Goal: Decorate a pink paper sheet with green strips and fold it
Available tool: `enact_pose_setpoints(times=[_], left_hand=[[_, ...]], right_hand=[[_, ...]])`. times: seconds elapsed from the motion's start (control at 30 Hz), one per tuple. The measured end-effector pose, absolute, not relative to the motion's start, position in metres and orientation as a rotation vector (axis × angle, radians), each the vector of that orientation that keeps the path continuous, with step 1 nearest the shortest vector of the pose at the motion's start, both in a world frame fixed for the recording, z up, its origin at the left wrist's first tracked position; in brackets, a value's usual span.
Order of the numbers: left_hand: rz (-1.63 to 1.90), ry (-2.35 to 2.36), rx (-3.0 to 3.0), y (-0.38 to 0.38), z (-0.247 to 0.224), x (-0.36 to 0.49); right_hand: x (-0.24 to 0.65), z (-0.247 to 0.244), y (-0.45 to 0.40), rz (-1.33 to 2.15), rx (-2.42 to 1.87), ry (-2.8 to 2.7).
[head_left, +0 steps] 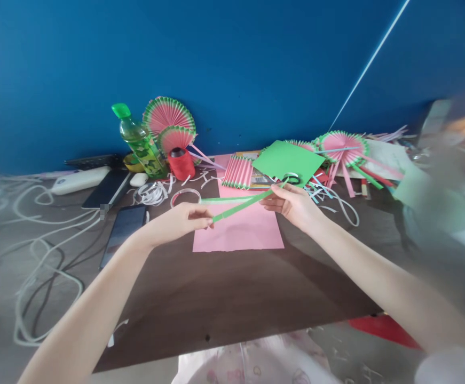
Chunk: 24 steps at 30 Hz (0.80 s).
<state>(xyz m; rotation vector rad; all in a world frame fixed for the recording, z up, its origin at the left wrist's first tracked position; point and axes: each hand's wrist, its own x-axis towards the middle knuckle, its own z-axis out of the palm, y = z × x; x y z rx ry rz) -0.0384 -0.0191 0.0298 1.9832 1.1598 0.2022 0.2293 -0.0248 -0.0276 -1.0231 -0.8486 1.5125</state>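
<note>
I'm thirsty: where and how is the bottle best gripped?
Probably the neck of the bottle, under the green cap, coming from the upper left: it narrows there and stands clear, while paper fans and a red spool crowd its right side.

A bottle (142, 149) stands before a blue wall (248, 64); white cable (80, 287) — looped.

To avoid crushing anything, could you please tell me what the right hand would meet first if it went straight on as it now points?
The right hand would probably meet the pleated pink paper first, though the hand's height above the table is hard to judge.
</note>
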Motion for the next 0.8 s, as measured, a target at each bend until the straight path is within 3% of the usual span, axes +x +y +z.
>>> enact_pose_setpoints(times=[0.27, 0.4, 0.8], left_hand=[[-0.023, 1.158, 1.911, -0.006, 0.015, -0.056], [-0.099, 1.173, 1.906, -0.003, 0.003, -0.06], [-0.106, 1.25, 1.85, -0.005, -0.002, -0.067]], right_hand=[[0.245, -0.029, -0.039, 1.506, -1.192, -1.022], [0.25, -0.033, -0.043, 1.344, -1.361, -1.261], [0.252, -0.031, -0.056, 1.21, -1.428, -2.01]])
